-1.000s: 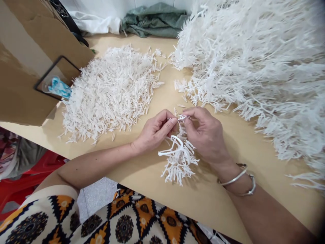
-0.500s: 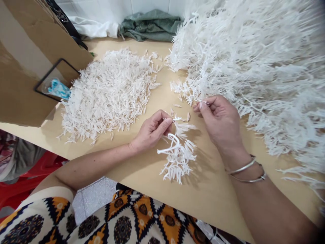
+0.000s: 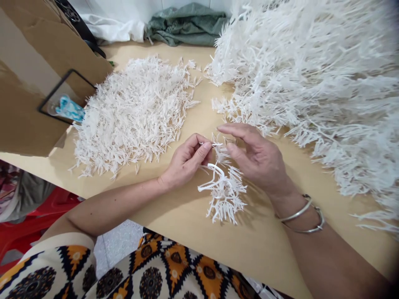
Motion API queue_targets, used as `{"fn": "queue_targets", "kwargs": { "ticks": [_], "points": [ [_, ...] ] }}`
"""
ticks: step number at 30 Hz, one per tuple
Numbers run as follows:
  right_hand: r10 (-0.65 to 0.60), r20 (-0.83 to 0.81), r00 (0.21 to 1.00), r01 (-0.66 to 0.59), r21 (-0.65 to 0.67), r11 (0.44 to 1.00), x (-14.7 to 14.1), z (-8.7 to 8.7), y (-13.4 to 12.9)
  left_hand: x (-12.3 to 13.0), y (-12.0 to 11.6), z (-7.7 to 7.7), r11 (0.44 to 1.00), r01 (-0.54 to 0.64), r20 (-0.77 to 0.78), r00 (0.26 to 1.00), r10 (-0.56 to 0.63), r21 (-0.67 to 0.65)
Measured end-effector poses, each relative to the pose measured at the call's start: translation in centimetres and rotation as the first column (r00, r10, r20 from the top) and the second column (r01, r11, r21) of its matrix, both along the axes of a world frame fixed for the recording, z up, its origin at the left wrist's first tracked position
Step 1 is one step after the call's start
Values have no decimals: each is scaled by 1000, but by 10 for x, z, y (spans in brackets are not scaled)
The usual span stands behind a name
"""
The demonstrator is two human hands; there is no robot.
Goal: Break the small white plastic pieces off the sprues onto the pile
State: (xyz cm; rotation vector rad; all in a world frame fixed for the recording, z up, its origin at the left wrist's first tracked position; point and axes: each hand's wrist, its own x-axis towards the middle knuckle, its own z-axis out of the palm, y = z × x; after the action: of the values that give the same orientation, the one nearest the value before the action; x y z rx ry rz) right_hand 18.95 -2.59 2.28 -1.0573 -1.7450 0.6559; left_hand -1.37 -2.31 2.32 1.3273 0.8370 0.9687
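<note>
Between the thumb and fingers of my left hand (image 3: 190,160) is pinched a white plastic sprig (image 3: 225,191), its thick curled stem and feathery tufts hanging over the table. My right hand (image 3: 257,160) is just right of the sprig's upper end, thumb and forefinger apart, with nothing visible between them. A few small loose white bits lie on the table under and behind my hands, partly hidden. Left of my hands spreads a pile of small white tufts (image 3: 134,112). A much larger heap of white branching sprigs (image 3: 305,79) covers the right side.
A cardboard box (image 3: 28,83) stands at the left, with a black wire frame and a clear cup holding something blue and white (image 3: 68,109) by it. Green cloth (image 3: 187,25) and white cloth (image 3: 114,29) lie along the tiled wall. A red stool (image 3: 59,203) is below the table (image 3: 174,220).
My right hand has come left from the edge of the large heap toward the sprig, and its thumb and forefinger have parted. My left hand keeps its pinch; the hanging sprig has swung slightly right.
</note>
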Motion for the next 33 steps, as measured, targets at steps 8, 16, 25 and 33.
{"fn": "queue_targets", "kwargs": {
  "ticks": [8, 16, 25, 33],
  "points": [
    [67, -89, 994, -84, -213, 973, 1, -5, -3, 0, 2, 1, 998, -50, 45, 998, 52, -37],
    [-106, -223, 969, 67, -178, 982, -9, -3, -5, 1, 2, 1, 996, -81, 81, 993, 84, -39],
    [-126, -288, 949, 77, -174, 982, -16, -2, -7, 4, 0, -8, 999, -42, -28, 999, 42, -21],
    [-118, 15, 993, 118, -44, 992, -9, 1, -5, 4, 3, -5, 999, -36, -42, 998, 35, -24]
  ]
}}
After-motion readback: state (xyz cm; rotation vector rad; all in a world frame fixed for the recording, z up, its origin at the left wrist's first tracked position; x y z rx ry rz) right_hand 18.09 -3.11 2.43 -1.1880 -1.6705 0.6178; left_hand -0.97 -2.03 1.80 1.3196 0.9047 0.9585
